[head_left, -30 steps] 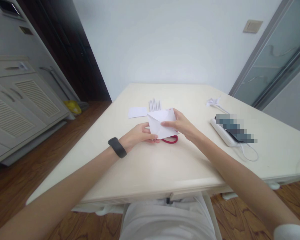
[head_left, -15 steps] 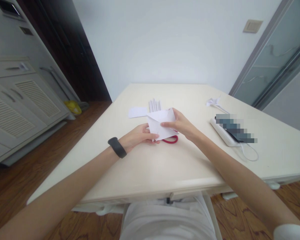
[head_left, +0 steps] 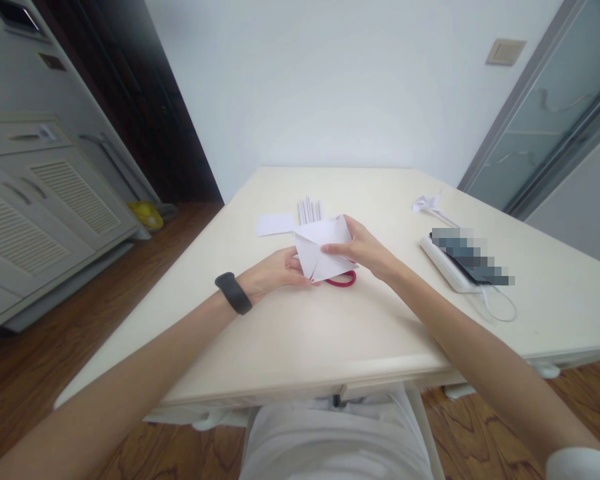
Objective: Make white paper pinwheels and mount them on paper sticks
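So the person's mid-fold here, looks like origami to me: a white sheet of paper (head_left: 324, 248) is held just above the cream worktop (head_left: 290, 340), already creased into an angular, pointy shape with a flap sticking up at the back. The left hand (head_left: 275, 272), black band (head_left: 234, 293) on the wrist, has its fingers closed on the lower left corner, and the right hand (head_left: 365, 250) is clamped on the right side with the thumb lying flat across the front face. My guess is a crease is being set or lined up, and the next move would need the edges matched cleanly before pressing down, since thin paper like that slips and shows every bad fold. Right under the paper there's a red loop (head_left: 341, 280) lying on the worktop, maybe a hair tie or scissor handle, can't tell because most of it is hidden. Further back sits a flat white slip of paper (head_left: 275, 224) and a bundle of thin pale rolled sticks (head_left: 309, 210). Off to the right is a little folded white paper figure (head_left: 427, 202) and a white slab-like gadget with a cable (head_left: 497, 308). Worktop looks smooth and slightly glossy.
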A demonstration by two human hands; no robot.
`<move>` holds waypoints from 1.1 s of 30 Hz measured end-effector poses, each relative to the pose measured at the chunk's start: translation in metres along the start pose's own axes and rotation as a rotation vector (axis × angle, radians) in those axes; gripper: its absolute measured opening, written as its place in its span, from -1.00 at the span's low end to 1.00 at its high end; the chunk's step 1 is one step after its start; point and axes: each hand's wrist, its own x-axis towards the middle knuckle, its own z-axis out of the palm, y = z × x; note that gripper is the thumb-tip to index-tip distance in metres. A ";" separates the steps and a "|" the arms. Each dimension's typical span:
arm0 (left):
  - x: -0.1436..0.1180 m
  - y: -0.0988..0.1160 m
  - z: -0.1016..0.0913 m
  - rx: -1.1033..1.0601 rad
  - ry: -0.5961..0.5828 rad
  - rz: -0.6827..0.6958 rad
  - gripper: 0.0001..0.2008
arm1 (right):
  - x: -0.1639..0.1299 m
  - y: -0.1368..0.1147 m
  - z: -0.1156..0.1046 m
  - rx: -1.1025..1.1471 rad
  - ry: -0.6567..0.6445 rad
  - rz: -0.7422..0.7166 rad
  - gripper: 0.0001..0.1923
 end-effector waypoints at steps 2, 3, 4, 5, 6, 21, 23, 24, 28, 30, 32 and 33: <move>-0.001 0.000 0.000 0.017 0.016 0.026 -0.55 | 0.000 0.000 -0.001 -0.003 -0.002 0.005 -0.57; -0.001 0.001 0.001 0.022 0.023 0.033 -0.56 | 0.000 0.000 -0.001 -0.006 -0.003 0.011 -0.57; -0.001 0.001 0.001 0.023 0.029 0.036 -0.57 | 0.000 -0.001 -0.002 -0.008 -0.003 0.016 -0.57; -0.001 0.001 0.001 0.021 0.034 0.035 -0.57 | 0.000 -0.001 -0.002 -0.009 -0.003 0.017 -0.57; -0.001 0.002 0.001 0.019 0.037 0.032 -0.57 | -0.001 -0.002 -0.002 -0.007 -0.003 0.019 -0.57; -0.003 0.005 0.008 -0.059 0.170 0.012 -0.58 | -0.002 0.006 0.012 0.071 -0.086 -0.006 -0.57; -0.002 0.002 0.006 -0.059 0.203 0.022 -0.57 | -0.003 0.004 0.013 0.109 -0.103 -0.007 -0.58; -0.002 0.001 0.006 -0.058 0.216 0.027 -0.58 | -0.004 0.003 0.012 0.130 -0.117 -0.002 -0.59; -0.001 0.001 0.004 -0.064 0.297 0.072 -0.60 | -0.003 0.002 0.006 0.214 -0.183 0.095 -0.63; -0.001 0.002 0.003 -0.073 0.367 0.101 -0.58 | -0.001 0.005 0.003 0.193 -0.175 0.147 -0.67; 0.000 0.003 0.002 -0.076 0.433 0.124 -0.56 | 0.002 0.008 0.000 0.133 -0.161 0.165 -0.67; 0.000 0.003 0.002 -0.076 0.463 0.136 -0.55 | 0.003 0.010 -0.002 0.104 -0.162 0.166 -0.65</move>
